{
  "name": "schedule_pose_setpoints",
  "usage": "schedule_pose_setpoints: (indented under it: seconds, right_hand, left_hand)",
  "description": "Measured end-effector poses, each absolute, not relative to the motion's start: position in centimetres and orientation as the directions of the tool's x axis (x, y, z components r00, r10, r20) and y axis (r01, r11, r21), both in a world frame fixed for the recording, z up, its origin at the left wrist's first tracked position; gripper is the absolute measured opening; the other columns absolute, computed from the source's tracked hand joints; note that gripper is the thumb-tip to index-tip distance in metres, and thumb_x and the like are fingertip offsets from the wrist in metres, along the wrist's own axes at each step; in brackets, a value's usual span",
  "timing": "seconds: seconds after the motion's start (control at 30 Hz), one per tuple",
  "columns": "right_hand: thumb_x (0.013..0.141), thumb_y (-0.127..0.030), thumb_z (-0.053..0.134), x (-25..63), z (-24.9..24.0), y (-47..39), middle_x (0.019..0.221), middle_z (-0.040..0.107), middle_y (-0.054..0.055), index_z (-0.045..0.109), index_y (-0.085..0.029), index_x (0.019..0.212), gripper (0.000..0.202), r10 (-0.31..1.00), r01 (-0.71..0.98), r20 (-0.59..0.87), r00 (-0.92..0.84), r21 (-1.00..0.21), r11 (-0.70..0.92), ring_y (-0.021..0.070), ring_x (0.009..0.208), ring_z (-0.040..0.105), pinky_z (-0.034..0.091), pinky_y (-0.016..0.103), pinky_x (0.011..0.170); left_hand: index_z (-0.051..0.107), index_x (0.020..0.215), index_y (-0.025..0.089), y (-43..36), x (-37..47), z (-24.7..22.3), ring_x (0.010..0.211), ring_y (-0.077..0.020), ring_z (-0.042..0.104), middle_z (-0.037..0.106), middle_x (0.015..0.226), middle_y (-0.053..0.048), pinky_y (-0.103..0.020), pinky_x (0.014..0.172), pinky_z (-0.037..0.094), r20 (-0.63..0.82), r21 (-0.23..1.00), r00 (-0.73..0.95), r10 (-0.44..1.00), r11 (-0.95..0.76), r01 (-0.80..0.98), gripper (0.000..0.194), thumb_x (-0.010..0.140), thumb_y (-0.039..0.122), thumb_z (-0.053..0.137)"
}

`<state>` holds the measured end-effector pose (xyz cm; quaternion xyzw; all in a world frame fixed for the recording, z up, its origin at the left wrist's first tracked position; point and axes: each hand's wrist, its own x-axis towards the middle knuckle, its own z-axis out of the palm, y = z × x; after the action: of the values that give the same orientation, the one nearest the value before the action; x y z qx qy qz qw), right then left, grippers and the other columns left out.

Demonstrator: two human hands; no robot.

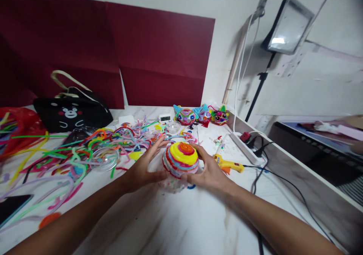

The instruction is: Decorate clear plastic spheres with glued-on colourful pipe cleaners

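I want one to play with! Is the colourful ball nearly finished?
Partly. The ball already wears yellow, red and blue rings on top, but its lower part looks bare. The left hand and right hand cup it on the table. Three finished masks sit behind; loose pipe cleaners lie unused.

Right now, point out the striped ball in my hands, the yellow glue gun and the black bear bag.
striped ball [180, 157]: head view, on its yellow top band.
yellow glue gun [228, 165]: head view, mid-body, right of the right hand [208, 172].
black bear bag [70, 113]: head view, on the bear face.
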<state>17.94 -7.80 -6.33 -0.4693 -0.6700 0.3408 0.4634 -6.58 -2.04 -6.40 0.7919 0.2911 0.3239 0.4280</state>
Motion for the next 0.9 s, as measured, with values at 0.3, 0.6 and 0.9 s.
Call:
schedule_pose_setpoints:
  seconds: [0.3, 0.6, 0.9]
  right_hand:
    - [0.062, -0.042, 0.085, 19.0, -6.8, -6.6, 0.138, 0.057, 0.012, 0.045, -0.020, 0.134, 0.086, 0.940, 0.218, 0.338, -0.039, -0.916, 0.338, 0.0286, 0.127, 0.054, 0.042, 0.044, 0.109]
    - [0.063, -0.041, 0.085, 18.7, -7.1, -7.0, 0.140, 0.057, 0.013, 0.041, -0.019, 0.140, 0.092, 0.943, 0.274, 0.319, -0.098, -0.902, 0.334, 0.0298, 0.129, 0.054, 0.041, 0.045, 0.110]
    - [0.060, -0.046, 0.084, 17.8, -7.5, -8.0, 0.141, 0.055, 0.016, 0.041, -0.016, 0.142, 0.097, 0.937, 0.499, 0.304, -0.173, -0.793, 0.350, 0.0342, 0.129, 0.053, 0.042, 0.050, 0.109]
  left_hand:
    - [0.001, 0.157, 0.023, -1.7, -8.1, -9.9, 0.151, -0.0339, 0.014, 0.016, 0.164, -0.020, -0.051, 0.122, 0.016, 0.239, 0.899, 0.653, 0.719, -0.418, 0.131, 0.125, 0.067, 0.068, 0.073]
    - [0.013, 0.155, 0.018, -2.2, -7.0, -10.4, 0.147, -0.0410, 0.024, 0.023, 0.160, -0.024, -0.056, 0.117, 0.027, 0.225, 0.887, 0.750, 0.622, -0.450, 0.107, 0.127, 0.058, 0.055, 0.086]
    - [0.030, 0.147, 0.024, -2.9, -5.9, -10.9, 0.137, -0.0374, 0.044, 0.044, 0.151, -0.015, -0.051, 0.112, 0.040, 0.282, 0.910, 0.699, 0.658, -0.415, 0.024, 0.100, 0.063, 0.036, 0.084]
